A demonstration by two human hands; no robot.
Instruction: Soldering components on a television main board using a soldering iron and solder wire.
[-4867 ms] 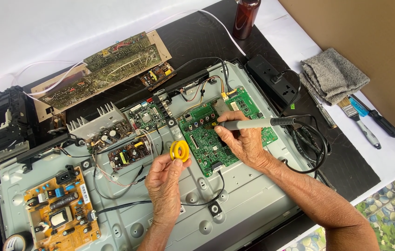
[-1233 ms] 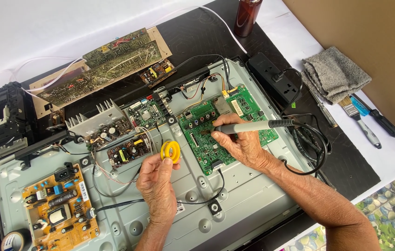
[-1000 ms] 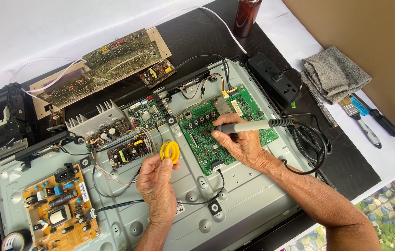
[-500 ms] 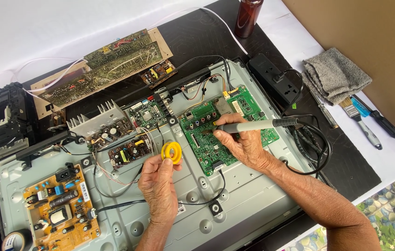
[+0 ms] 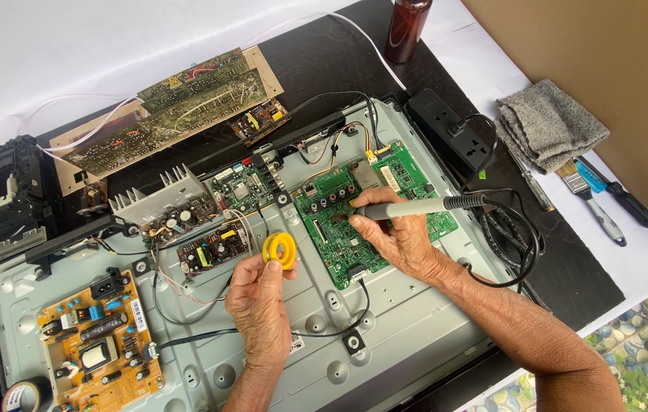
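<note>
We note the soldering iron (image 5: 415,207) at 1 o'clock of centre, gripped pen-style in the right hand (image 5: 396,236), tip down on the green circuit board (image 5: 373,214). At 9 o'clock of it, the left hand (image 5: 259,294) pinches a yellow solder spool (image 5: 279,250). Both work over the grey metal chassis (image 5: 385,336). At 2 o'clock on the desk (image 5: 583,267): grey cloth (image 5: 551,122), brush (image 5: 591,202).

Circuit board (image 5: 385,210) lies on the metal chassis (image 5: 415,320), power strip (image 5: 453,136) behind it
</note>
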